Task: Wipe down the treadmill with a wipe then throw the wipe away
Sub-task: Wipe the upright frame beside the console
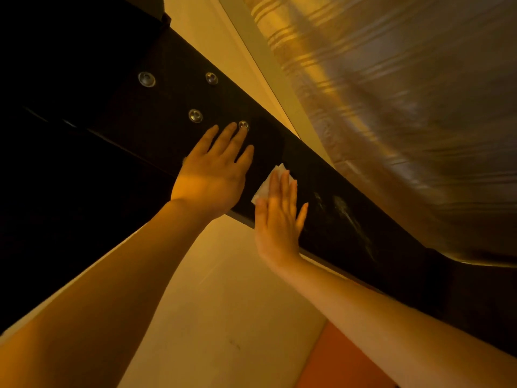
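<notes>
While your right hand (278,217) is pressing the white wipe (265,182) flat against the black treadmill frame (335,186), fingers straight, nothing is being gripped: the wipe is just sitting pinned under your fingertips, one corner poking out past them. Your left hand (214,172) is lying flat and relaxed on the same frame, just beside the right, holding nothing. Its middle fingertip is touching one of four round metal bolts (195,116); the others are sitting beyond your left fingers. Faint streaks (347,214) are showing on the frame just right of your right hand.
</notes>
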`<action>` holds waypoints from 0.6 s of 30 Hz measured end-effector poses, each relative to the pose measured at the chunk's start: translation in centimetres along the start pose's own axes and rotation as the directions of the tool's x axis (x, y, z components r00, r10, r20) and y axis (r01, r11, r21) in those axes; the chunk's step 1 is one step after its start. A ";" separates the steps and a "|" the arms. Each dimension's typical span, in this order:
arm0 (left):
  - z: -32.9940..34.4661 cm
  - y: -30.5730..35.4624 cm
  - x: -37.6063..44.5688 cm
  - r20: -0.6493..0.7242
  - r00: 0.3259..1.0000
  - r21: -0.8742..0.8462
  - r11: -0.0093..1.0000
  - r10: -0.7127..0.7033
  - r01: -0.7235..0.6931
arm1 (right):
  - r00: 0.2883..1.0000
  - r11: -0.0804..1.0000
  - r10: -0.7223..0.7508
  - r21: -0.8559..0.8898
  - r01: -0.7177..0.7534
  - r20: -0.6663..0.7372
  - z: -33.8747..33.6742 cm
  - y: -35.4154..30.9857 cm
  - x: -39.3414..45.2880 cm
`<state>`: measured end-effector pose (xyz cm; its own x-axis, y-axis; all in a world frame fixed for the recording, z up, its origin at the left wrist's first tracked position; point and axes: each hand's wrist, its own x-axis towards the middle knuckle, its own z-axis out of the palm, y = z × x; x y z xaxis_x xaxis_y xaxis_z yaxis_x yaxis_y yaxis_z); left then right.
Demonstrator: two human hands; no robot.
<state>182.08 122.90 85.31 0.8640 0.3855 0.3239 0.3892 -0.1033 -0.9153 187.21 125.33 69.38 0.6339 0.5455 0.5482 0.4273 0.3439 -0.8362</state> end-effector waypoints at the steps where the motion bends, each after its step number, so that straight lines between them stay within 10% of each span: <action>1: 0.0 0.0 0.0 -0.009 1.000 -0.015 1.000 0.004 -0.005 | 1.000 1.000 0.027 -0.015 -0.027 -0.003 -0.1 0.0 0.8; 18: 0.7 0.9 0.8 0.017 1.000 -0.065 0.998 -0.001 0.002 | 0.999 0.986 -0.038 -0.160 0.038 0.002 -2.2 0.6 6.9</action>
<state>182.89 123.73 84.52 0.8583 0.4010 0.3203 0.4105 -0.1619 -0.8974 193.26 127.61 72.73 0.6156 0.5339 0.5797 0.5485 0.2379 -0.8016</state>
